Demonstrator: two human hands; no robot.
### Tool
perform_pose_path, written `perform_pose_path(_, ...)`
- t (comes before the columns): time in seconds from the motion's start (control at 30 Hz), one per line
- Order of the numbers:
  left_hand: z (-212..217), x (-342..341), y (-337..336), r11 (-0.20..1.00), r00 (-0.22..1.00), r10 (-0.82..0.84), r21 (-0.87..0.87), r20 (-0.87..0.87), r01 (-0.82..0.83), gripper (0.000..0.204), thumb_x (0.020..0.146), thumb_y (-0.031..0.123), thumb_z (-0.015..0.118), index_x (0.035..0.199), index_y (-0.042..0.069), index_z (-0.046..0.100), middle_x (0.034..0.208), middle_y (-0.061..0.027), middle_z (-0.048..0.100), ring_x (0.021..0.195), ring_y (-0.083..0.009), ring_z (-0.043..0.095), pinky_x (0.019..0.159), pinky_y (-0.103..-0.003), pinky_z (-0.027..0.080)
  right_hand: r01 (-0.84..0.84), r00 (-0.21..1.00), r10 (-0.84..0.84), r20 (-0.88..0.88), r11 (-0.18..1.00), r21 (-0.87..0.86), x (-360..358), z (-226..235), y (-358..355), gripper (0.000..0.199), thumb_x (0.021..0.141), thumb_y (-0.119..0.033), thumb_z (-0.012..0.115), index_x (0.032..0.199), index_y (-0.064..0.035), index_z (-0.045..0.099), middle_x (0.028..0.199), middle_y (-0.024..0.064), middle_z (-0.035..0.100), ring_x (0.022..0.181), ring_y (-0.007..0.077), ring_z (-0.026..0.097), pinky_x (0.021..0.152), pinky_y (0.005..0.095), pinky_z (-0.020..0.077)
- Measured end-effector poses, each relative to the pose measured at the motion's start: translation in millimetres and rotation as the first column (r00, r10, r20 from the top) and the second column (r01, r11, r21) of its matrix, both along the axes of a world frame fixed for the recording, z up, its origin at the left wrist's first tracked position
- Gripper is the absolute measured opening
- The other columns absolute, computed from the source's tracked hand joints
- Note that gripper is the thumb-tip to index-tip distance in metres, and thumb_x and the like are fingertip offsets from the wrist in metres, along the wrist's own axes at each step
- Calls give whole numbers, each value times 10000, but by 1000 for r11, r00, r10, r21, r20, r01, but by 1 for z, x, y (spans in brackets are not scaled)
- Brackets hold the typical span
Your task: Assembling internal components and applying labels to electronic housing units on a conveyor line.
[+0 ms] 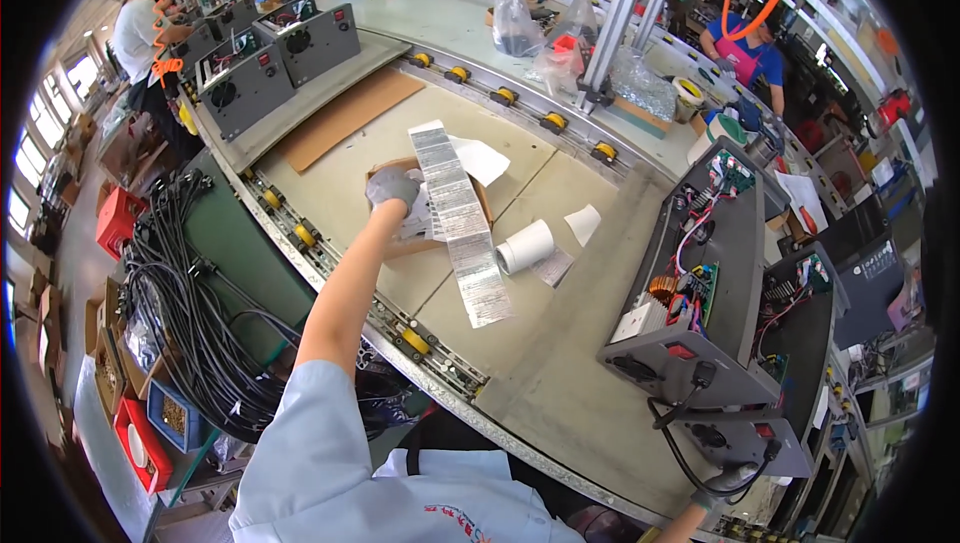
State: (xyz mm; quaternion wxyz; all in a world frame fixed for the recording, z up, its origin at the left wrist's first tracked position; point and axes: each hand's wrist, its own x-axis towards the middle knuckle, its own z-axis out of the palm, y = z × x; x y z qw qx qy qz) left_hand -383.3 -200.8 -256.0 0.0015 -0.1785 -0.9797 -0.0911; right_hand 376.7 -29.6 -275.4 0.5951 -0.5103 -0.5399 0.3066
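Overhead, left hand [392, 186] grip clenched on one label strip [460, 223], right hand [728, 481] grip unclear.

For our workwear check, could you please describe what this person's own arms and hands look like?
Both hands wear grey knit gloves: the left hand and the right hand. The left arm has a short light-blue sleeve, leaving the forearm bare. The shirt shows a small red marking near the chest.

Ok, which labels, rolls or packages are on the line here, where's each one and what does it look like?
Label strip: long, silvery, held by the left hand over an open cardboard box.
White roll: lying right of the strip.
Clear plastic bags: far side, beside a post.
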Motion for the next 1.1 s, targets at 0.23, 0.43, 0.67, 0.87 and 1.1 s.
perform_pose_path(0.23,61,26,-39,871,869,30,440,-493,219,258,843,296,623,939,59,655,965,-89,646,835,-239,635,762,-336,509,92,843,-116,526,993,71,52,-10,3,631,938,-445,477,1312,61,415,1300,159,477,1147,273,466,996,389,356)
perform_pose_path(0.43,152,183,-39,-25,624,-781,999,-37,27,122,902,88,550,1001,45,607,920,-10,621,836,-83,585,752,-232,481,447,816,-568,107,738,506,-28,133,-98,285,963,-160,442,1104,61,552,1099,153,575,991,239,547,939,348,401)
perform_pose_path(0.67,192,375,-21,33,127,-992,997,24,67,224,905,205,585,1027,18,566,899,-2,580,830,-74,547,759,-223,447,-474,820,318,476,844,253,-166,205,-176,313,776,-221,641,1008,-19,587,928,136,608,923,290,586,809,360,452)
perform_pose_path(0.87,183,469,7,-52,180,-976,934,-123,355,210,866,153,590,1023,13,577,858,-98,641,777,-183,632,722,-283,485,-445,873,418,251,893,61,-133,195,-185,237,800,-203,662,901,4,607,763,111,577,693,235,572,638,310,443)
perform_pose_path(1.1,155,510,30,-197,65,-972,939,-224,282,312,900,156,525,1176,12,522,1093,-170,592,915,-243,632,789,-303,483,-174,981,173,88,985,-5,-97,182,-180,170,856,-139,595,795,20,592,633,64,507,598,103,457,568,261,393)
